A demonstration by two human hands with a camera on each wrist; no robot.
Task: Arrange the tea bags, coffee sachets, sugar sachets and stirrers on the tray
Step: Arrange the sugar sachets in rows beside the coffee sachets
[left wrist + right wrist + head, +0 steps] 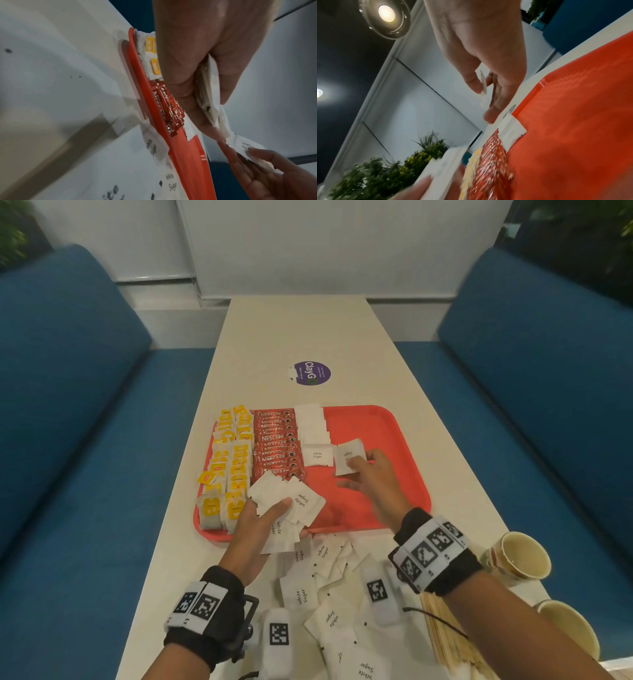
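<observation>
A red tray [387, 440] lies on the table. It carries yellow-tagged tea bags [227, 467] at its left, red coffee sachets [278, 448] beside them, and a column of white sugar sachets [313, 433] next to those. My left hand [260, 522] grips a fanned stack of sugar sachets [291, 501] over the tray's near left corner; the stack [211, 94] shows edge-on in the left wrist view. My right hand [368, 470] pinches a single sugar sachet [347, 455] above the tray, just right of the sugar column. Wooden stirrers [448, 642] lie under my right forearm.
Loose sugar sachets [325, 594] are heaped on the table in front of the tray. Two paper cups [520, 556] stand at the near right edge. A purple round sticker [311, 373] sits beyond the tray. Blue benches [85, 422] flank the table.
</observation>
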